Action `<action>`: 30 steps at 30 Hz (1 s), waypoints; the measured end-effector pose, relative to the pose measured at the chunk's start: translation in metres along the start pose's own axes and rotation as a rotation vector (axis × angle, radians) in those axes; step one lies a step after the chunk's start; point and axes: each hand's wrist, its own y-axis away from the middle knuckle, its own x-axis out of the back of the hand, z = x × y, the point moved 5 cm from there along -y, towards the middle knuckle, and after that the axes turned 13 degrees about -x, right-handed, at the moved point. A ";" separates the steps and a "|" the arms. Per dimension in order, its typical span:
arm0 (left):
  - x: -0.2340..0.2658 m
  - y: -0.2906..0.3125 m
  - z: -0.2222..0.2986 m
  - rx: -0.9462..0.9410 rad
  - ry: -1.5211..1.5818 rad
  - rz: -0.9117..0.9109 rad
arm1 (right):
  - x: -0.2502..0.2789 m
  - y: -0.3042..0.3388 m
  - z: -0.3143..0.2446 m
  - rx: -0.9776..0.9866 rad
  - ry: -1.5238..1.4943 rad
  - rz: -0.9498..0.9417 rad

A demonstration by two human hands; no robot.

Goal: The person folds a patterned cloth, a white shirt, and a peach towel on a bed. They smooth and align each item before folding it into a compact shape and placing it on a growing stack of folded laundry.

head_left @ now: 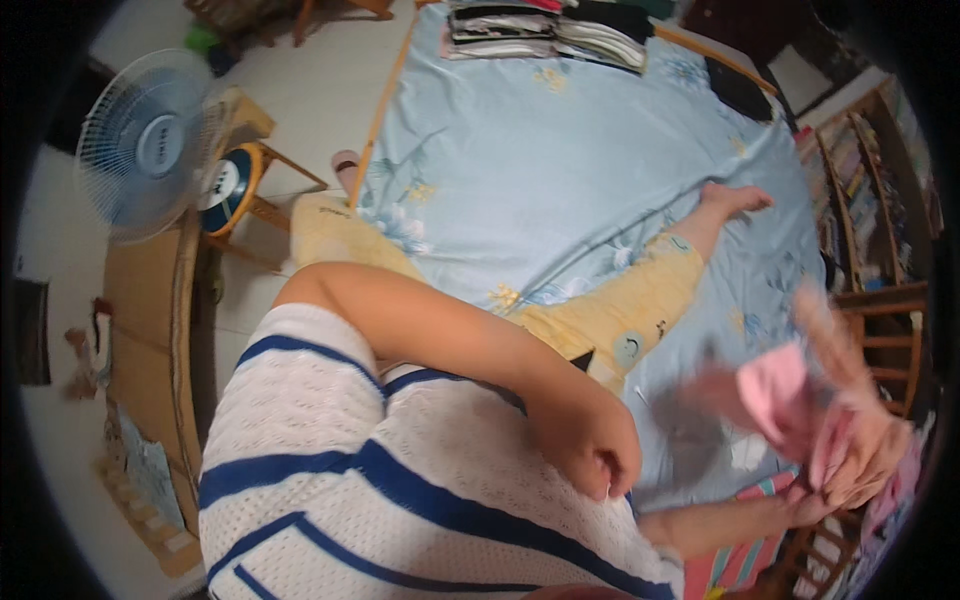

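Observation:
My left hand (597,450) is closed in front of my white knit top with blue stripes (290,480). Its fingers curl inward, and I cannot make out what they hold, if anything. My right hand (862,468), at the far right over the bed's edge, is closed on a pink cloth (775,385), which is smeared by motion. A blurred skin-coloured shape (832,330) rises above that hand; I cannot tell whose it is. Beneath lies the light blue flowered bedsheet (560,160), with my yellow-trousered leg (610,320) stretched across it.
Folded clothes (540,35) are stacked at the bed's far end. A standing fan (155,145) and wooden stool (250,205) are at the left, near a slipper (347,170). Filled wooden shelves (860,190) line the right. Pink-and-green striped cloth (745,555) lies near my right forearm.

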 end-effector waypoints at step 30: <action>0.175 0.265 -0.006 -0.629 0.046 1.847 | -0.311 0.100 -0.156 -0.025 -0.293 -0.755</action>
